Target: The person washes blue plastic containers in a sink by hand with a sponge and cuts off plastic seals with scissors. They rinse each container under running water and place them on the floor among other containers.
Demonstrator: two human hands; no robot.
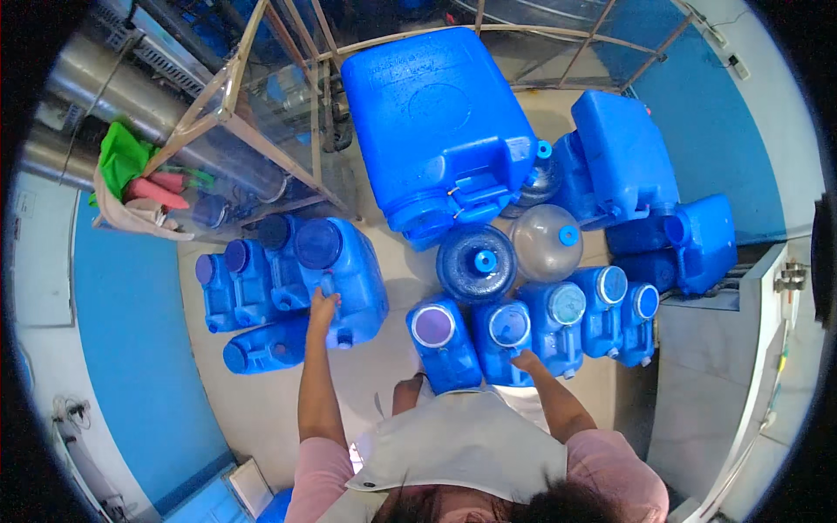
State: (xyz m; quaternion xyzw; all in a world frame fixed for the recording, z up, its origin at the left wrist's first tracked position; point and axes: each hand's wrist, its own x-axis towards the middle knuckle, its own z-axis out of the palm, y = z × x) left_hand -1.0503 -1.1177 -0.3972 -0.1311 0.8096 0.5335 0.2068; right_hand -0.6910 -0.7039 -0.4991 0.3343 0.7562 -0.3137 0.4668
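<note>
My left hand (325,303) is on the handle of a large blue plastic water container (359,281) with a dark blue round cap, at the left; its fingers look closed around the handle. My right hand (525,359) grips the handle of a smaller blue container (487,356) with a white-rimmed blue cap, close before me. A similar container with a purple cap (433,327) stands to its left, and one with a pale teal cap (567,303) to its right. A dark blue round water bottle (476,263) stands just beyond them.
Several blue containers (219,294) stand at the left, one lying (271,346) in front. A very large blue container (438,118) rises ahead, beside a clear round bottle (543,245). More blue containers (624,157) are stacked at the right near a white counter (706,366). Framed panels (274,153) stand behind.
</note>
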